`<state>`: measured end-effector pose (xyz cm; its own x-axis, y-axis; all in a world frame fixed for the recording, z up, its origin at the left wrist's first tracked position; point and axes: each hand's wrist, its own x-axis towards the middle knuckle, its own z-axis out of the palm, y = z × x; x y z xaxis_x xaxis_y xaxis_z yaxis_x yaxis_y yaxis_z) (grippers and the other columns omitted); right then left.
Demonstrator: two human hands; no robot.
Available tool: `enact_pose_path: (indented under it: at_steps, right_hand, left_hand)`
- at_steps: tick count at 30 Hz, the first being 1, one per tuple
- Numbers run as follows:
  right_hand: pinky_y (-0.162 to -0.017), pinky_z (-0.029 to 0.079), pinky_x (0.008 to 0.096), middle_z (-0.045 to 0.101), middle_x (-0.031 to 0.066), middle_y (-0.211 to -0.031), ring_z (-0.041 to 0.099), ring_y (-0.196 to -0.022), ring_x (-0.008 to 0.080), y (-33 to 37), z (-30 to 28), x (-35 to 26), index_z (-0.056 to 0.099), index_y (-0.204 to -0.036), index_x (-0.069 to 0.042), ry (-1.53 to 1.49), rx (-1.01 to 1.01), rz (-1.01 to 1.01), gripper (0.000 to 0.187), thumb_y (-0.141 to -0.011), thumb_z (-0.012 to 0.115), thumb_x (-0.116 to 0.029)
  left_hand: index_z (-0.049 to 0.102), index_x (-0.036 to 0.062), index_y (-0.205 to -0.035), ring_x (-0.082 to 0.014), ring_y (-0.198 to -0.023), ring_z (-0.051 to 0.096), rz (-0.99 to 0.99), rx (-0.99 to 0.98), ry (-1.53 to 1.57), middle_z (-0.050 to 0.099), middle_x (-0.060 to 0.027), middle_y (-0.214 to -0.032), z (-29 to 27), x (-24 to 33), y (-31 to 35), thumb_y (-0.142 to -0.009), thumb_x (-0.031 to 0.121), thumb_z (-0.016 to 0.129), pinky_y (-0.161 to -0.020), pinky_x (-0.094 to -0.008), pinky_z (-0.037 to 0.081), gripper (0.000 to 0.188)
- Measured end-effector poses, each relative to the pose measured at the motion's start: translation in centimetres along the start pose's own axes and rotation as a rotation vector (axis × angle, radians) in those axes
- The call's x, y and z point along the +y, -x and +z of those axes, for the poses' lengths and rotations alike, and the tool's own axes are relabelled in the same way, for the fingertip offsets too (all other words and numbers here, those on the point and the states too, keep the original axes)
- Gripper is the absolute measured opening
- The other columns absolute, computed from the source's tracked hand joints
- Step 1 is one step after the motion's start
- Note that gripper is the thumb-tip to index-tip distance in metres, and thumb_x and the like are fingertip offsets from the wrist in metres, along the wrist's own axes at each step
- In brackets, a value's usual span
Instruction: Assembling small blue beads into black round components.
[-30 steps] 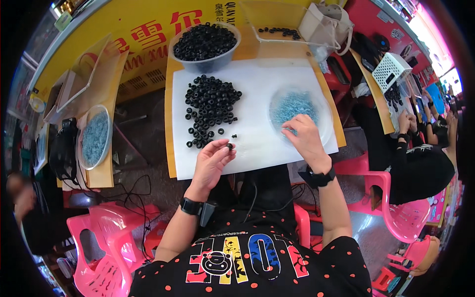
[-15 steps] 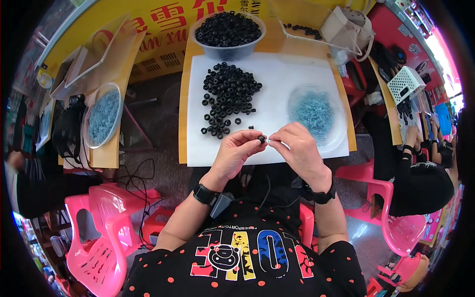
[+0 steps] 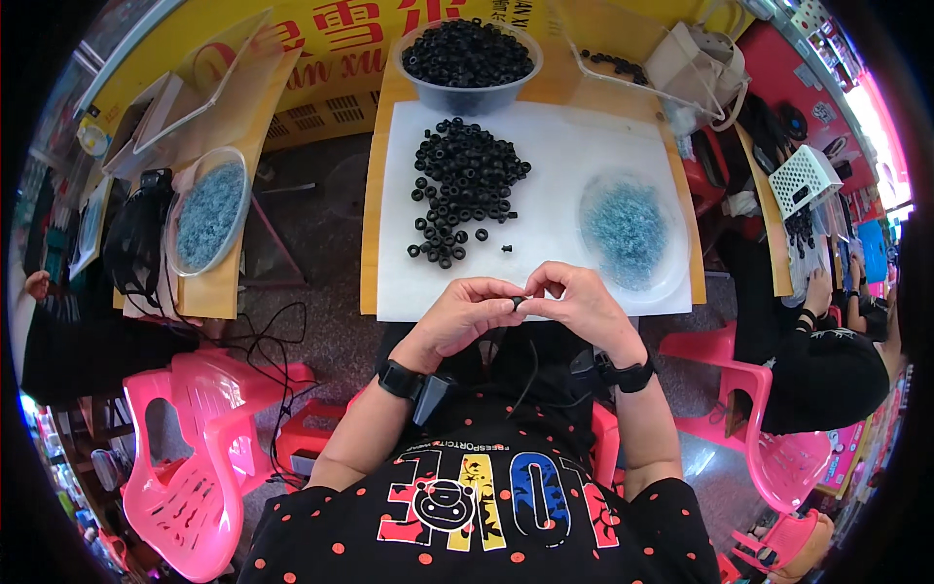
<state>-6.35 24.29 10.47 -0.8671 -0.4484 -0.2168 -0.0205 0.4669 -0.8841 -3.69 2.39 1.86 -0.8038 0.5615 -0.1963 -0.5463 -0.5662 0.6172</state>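
In front of the board's near edge, my left hand [image 3: 465,313] pinches a small round black part [image 3: 517,303] between thumb and fingers. My right hand [image 3: 581,304] meets it there, thumb and forefinger pressed together at the part's right side. A small clear piece in the right fingertips is almost wholly hidden now. Beyond my left hand lies a loose heap of black ring-shaped parts [image 3: 469,170] on the white board [image 3: 550,146]. One small black piece [image 3: 507,248] lies apart from them. A round clear tray of tiny bluish, see-through pieces [image 3: 628,229] stands beyond my right hand.
A clear tub of black parts [image 3: 470,97] stands at the table's far end. To the left, another table holds a tray of bluish pieces [image 3: 209,216]. Pink chairs [image 3: 190,467] flank me. A person in black [image 3: 817,360] sits at the right. Cables [image 3: 282,360] hang at the left.
My hands have come closer together and slightly nearer my body. The clear piece, which showed between right fingertips and black part, is now mostly covered. The whole view has shifted a little.
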Motion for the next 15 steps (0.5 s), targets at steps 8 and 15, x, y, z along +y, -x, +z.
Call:
enact_pose_path:
  at_steps: [8,15]
  right_hand:
    - [-0.074,0.054,0.0323,0.068,0.0125,-0.091,0.067,-0.081,0.0224,-4.4,2.5,4.3,0.072,-0.11,-0.003,0.144,0.381,-0.18,0.023,-0.088,0.071,-0.008]
    - [-0.073,0.055,0.0315,0.072,0.0122,-0.093,0.069,-0.077,0.0216,-5.7,3.8,5.0,0.074,-0.105,-0.001,0.182,0.435,-0.23,0.018,-0.087,0.072,-0.006]
  left_hand:
    - [0.063,0.0007,-0.121,-0.0173,-0.097,0.071,0.054,0.19,0.368,0.069,-0.0131,-0.113,-0.8,-0.7,0.3,-0.099,0.006,0.063,-0.09,-0.0285,0.061,0.023]
    - [0.06,0.0004,-0.119,-0.0158,-0.097,0.069,0.1,0.226,0.472,0.068,-0.0121,-0.112,-0.2,-0.3,0.1,-0.1,0.007,0.062,-0.09,-0.0268,0.061,0.02]
